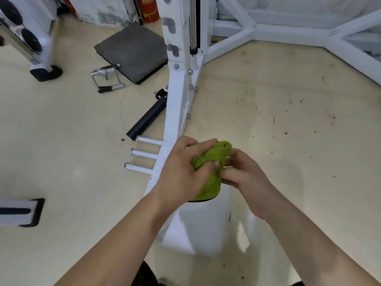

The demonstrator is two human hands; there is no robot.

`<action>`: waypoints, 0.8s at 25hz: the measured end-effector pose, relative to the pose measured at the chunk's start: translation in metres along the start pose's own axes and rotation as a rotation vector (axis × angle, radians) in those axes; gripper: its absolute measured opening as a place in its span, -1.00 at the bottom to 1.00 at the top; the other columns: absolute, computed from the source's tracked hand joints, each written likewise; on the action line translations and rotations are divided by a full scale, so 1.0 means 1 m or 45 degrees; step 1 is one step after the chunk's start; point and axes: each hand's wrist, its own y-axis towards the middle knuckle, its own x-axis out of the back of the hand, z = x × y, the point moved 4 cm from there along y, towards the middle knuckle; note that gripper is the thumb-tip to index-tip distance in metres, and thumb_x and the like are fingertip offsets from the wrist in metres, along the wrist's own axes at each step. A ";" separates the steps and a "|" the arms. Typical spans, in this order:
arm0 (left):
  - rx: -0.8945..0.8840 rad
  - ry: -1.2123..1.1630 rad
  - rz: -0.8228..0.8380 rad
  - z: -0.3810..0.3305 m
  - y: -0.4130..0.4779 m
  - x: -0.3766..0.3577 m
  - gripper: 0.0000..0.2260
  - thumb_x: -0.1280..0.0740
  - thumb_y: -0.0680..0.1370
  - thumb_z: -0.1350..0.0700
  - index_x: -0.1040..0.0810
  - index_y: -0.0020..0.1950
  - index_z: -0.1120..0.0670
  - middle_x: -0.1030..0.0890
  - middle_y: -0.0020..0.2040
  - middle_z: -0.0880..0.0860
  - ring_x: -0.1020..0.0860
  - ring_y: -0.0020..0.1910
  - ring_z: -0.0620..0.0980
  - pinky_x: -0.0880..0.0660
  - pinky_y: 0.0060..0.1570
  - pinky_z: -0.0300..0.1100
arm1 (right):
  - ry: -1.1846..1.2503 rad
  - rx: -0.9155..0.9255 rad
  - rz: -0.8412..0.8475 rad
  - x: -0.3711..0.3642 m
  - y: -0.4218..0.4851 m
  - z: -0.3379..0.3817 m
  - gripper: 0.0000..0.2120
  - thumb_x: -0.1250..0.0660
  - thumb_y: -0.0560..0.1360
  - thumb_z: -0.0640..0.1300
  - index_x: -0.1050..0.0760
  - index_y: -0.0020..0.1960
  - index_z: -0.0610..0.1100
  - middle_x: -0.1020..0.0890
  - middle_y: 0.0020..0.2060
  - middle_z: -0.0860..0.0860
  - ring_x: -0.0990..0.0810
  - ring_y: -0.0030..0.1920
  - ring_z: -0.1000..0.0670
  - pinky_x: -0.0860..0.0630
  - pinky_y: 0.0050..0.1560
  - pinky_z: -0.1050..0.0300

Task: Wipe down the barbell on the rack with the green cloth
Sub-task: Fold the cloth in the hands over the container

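Bunching the green cloth (209,182) between both hands looks like preparation only: wiping seems not yet begun, and I cannot pick out the barbell in view. The left hand (183,168) curls its grip round the cloth's upper part; the right hand (245,178) pinches its edge. The cloth is held low beside the white rack (176,112), long axis roughly vertical in view, rolled end pointing away.

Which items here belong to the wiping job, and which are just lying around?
Job: green cloth, gripped by left hand and right hand; white rack; barbell not clearly visible.
Lying about: cable handle, dark mat, black tube, red cylinder.
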 end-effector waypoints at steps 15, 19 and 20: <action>0.213 0.243 0.505 0.069 -0.020 -0.060 -0.75 -0.55 0.47 0.02 -0.63 0.12 -0.06 -0.57 -0.16 -0.07 -0.51 -0.32 -0.19 -0.50 -0.28 -0.26 | -0.040 0.154 -0.617 0.027 0.049 -0.062 -0.52 -0.33 0.56 0.18 -0.43 -0.13 -0.27 -0.50 -0.28 -0.07 -0.48 -0.27 -0.06 -0.55 -0.18 -0.13; -0.112 0.405 0.332 0.064 -0.007 -0.053 -0.88 -0.38 0.48 0.08 -0.65 -0.09 0.10 -0.56 0.00 0.07 -0.52 -0.05 -0.10 -0.52 0.01 -0.13 | -0.147 0.184 -0.462 0.026 0.051 -0.056 -0.53 -0.33 0.58 0.14 -0.42 -0.17 -0.29 -0.45 -0.31 -0.02 -0.43 -0.27 0.00 -0.39 -0.17 0.05; -0.215 0.410 0.278 0.062 -0.005 -0.049 -0.89 -0.38 0.48 0.07 -0.66 -0.06 0.04 -0.55 0.15 0.03 -0.50 0.13 -0.10 -0.46 0.15 -0.19 | -0.146 0.174 -0.378 0.028 0.051 -0.052 -0.53 -0.34 0.57 0.16 -0.45 -0.19 -0.25 -0.47 -0.31 -0.01 -0.45 -0.26 0.01 -0.40 -0.13 0.05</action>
